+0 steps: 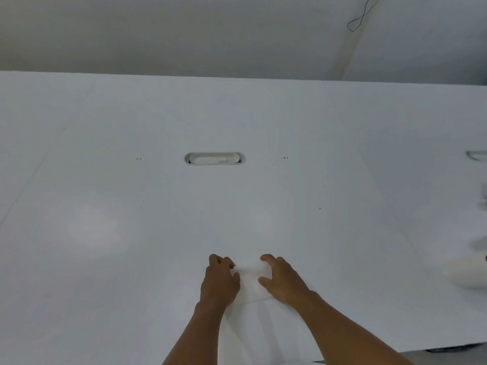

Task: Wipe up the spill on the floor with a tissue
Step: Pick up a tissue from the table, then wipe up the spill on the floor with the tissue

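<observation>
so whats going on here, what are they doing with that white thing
A person is holding a white tissue between both hands, the left hand and right hand gripping its two sides, over a white table. It looks like they are folding or bunching it. No spill or floor wiping shows yet. An oval cable slot sits further back in the table, and a blurred white roll lies at the right edge.

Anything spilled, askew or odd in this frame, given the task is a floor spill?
No spill shows anywhere. Both hands, left hand and right hand, press a white folded tissue on a white tabletop, not the floor. A thin dark cord dangles loose beyond the far edge. Blurred white objects at the right edge cannot be identified.
</observation>
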Available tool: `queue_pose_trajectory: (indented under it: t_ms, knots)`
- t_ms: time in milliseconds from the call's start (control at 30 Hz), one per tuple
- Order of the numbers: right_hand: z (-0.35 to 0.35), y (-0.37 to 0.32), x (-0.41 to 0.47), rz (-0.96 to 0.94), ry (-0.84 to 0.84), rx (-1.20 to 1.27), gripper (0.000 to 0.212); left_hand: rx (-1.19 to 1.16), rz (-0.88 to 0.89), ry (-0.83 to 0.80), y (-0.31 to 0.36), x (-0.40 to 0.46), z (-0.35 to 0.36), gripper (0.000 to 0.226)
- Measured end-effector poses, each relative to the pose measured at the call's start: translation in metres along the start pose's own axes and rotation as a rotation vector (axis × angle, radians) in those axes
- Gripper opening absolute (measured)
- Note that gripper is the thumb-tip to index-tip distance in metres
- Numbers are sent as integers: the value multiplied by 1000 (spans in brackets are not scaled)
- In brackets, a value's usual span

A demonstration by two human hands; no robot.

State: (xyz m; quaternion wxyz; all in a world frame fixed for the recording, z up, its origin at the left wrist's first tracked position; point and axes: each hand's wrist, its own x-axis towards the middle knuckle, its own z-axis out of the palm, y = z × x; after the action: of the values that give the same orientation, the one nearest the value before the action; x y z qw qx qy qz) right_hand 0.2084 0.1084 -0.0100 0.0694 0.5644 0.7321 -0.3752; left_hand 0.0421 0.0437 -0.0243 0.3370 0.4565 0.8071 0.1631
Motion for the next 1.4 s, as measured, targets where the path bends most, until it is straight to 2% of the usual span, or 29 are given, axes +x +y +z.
queue_pose_trajectory:
  t_ms: [233,400,533,667,800,967,1100,1233,1400]
  knots:
    - [-2,6,-18,-73,110,-168,33,12,72,-34,-8,-15,4,14]
    - [-2,2,-26,-132,92,-20,38,-118,175,-61,-14,-27,-8,4]
    - [-3,-15,-34,-127,92,94,11,-220,146,-19,-17,-32,-21,7]
    - [-3,-34,-45,-121,134,202,27,-347,148,9,-17,-47,-36,17]
    - [-2,-49,-52,-128,87,212,20,-336,163,73,-26,-62,-48,9]
    - [3,-73,-55,-224,-39,170,19,-396,37,131,-43,-94,-63,15]
    - [15,-109,-58,-349,-181,107,12,-425,-107,246,-62,-123,-74,28]
    - [36,-146,-73,-509,-279,79,13,-528,-298,451,-75,-166,-78,27]
    - [65,-166,-99,-616,-404,68,10,-654,-496,671,-89,-217,-66,27]
